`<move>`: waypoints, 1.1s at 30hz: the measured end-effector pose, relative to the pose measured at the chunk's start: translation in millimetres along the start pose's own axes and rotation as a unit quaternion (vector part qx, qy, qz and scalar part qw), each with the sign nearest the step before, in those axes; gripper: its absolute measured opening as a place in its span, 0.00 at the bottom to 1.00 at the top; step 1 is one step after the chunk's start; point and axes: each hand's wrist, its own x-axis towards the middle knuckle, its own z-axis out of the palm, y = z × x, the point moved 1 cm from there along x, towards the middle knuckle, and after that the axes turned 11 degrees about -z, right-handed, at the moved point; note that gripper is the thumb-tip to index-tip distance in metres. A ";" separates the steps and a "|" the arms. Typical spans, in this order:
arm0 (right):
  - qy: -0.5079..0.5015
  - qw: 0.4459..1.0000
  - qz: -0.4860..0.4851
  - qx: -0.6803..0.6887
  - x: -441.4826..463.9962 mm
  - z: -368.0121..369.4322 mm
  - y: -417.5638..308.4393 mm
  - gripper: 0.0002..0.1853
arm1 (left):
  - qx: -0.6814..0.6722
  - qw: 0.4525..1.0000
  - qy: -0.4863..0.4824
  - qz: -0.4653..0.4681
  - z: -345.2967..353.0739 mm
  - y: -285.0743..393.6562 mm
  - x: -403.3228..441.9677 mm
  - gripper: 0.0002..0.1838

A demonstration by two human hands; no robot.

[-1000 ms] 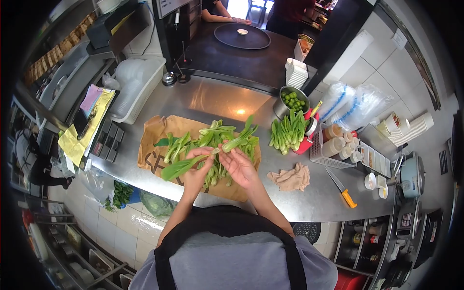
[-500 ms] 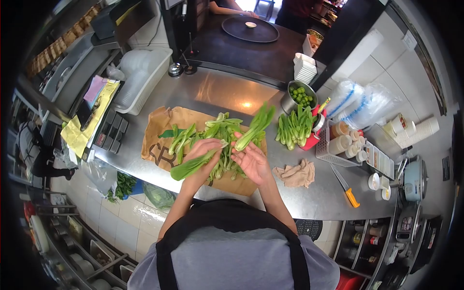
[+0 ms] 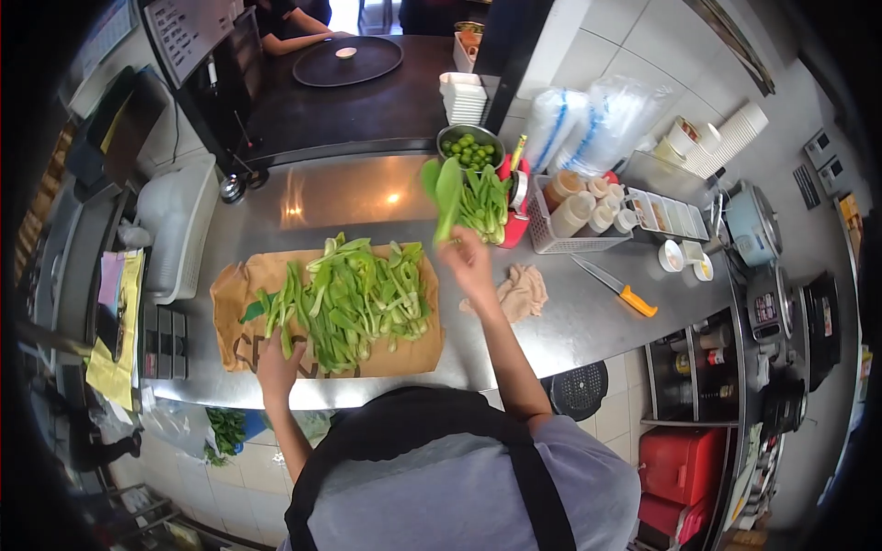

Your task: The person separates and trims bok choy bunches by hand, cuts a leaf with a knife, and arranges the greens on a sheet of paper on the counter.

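Note:
My right hand point(image 3: 468, 264) is closed on the stem end of a bok choy point(image 3: 446, 195), held leaves up over the steel counter. Behind it, more bok choy point(image 3: 485, 204) lies bunched beside a metal bowl of small green limes point(image 3: 470, 149). My left hand point(image 3: 277, 365) is at the near left edge of the bok choy pile point(image 3: 363, 298), its fingers closed around a bok choy leaf point(image 3: 287, 338); the fingertips are partly hidden. Under the pile, a flattened brown paper bag point(image 3: 237, 303) with dark printing covers part of the counter.
A crumpled cloth point(image 3: 522, 292) and an orange-handled knife point(image 3: 625, 292) lie to the right. Behind them is a basket of sauce bottles point(image 3: 577, 237). A white plastic crate point(image 3: 188, 230) stands at left. Across the pass, a person's arm point(image 3: 308, 39) rests near a round tray point(image 3: 349, 62).
My hands have moved apart: the right went rightward with a bok choy, the left down to the left end of the pile with a leaf. The view has turned to the right.

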 end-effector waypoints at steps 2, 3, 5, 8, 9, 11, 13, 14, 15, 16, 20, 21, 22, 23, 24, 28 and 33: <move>0.076 0.972 -0.059 -0.214 23.6 -23.4 -21.9 0.15 | 0.000 0.998 -0.042 -0.047 -9.3 -3.1 -5.3 0.31; 0.102 0.968 -0.049 -0.226 32.6 -34.3 -16.4 0.17 | 0.043 0.996 0.062 0.049 11.9 -33.9 -0.5 0.30; 0.128 0.938 -0.061 -0.315 44.4 -50.9 -3.8 0.18 | 0.019 1.000 -0.003 -0.006 -4.4 -22.9 -7.7 0.30; 0.097 0.864 -0.043 -0.492 50.6 -62.5 10.8 0.18 | 0.004 0.999 -0.028 -0.023 -6.8 -25.0 -8.1 0.28; 0.071 0.851 0.008 -0.520 51.6 -66.2 25.1 0.18 | 0.007 1.000 -0.016 -0.021 -4.4 -26.9 -8.6 0.28; 0.031 0.826 0.056 -0.560 52.6 -68.4 44.2 0.16 | -0.006 1.000 -0.008 -0.021 -2.5 -29.0 -10.2 0.27; 0.011 0.819 0.045 -0.572 55.3 -69.8 49.7 0.14 | -0.030 0.999 0.010 0.002 2.6 -27.1 -8.8 0.24; 0.001 0.820 0.036 -0.572 55.3 -71.6 52.0 0.13 | -0.036 0.999 0.029 0.025 4.3 -26.0 -8.4 0.22; -0.004 0.815 0.036 -0.579 55.9 -71.9 49.4 0.13 | -0.037 0.998 0.032 0.031 1.8 -20.3 -8.5 0.19; -0.008 0.809 0.036 -0.587 56.6 -69.4 39.8 0.13 | -0.039 0.998 0.034 0.037 0.7 -13.9 -8.7 0.17; 0.024 0.840 -0.036 -0.541 47.3 -53.6 10.6 0.16 | -0.072 0.993 0.026 0.092 13.9 4.4 -13.3 0.14; 0.011 0.849 -0.066 -0.524 43.4 -47.0 5.8 0.15 | -0.072 0.990 -0.001 0.121 16.3 11.7 -18.0 0.14; -0.012 0.868 -0.079 -0.491 37.5 -39.8 4.9 0.15 | -0.071 0.986 -0.028 0.149 18.4 21.0 -23.0 0.14; -0.033 0.884 -0.094 -0.456 31.9 -31.6 3.8 0.15 | -0.072 0.980 -0.054 0.179 20.8 28.1 -26.8 0.14; -0.054 0.899 -0.109 -0.421 26.5 -22.2 1.4 0.14 | -0.053 0.978 -0.061 0.194 26.5 30.5 -30.1 0.14; -0.174 0.944 -0.069 -0.272 -8.9 27.6 -29.1 0.14 | -0.009 0.974 -0.043 0.220 47.0 21.2 -35.3 0.15; -0.260 0.943 -0.120 -0.167 -43.3 68.1 -31.7 0.14 | -0.128 0.967 -0.066 0.209 36.1 6.9 -33.3 0.13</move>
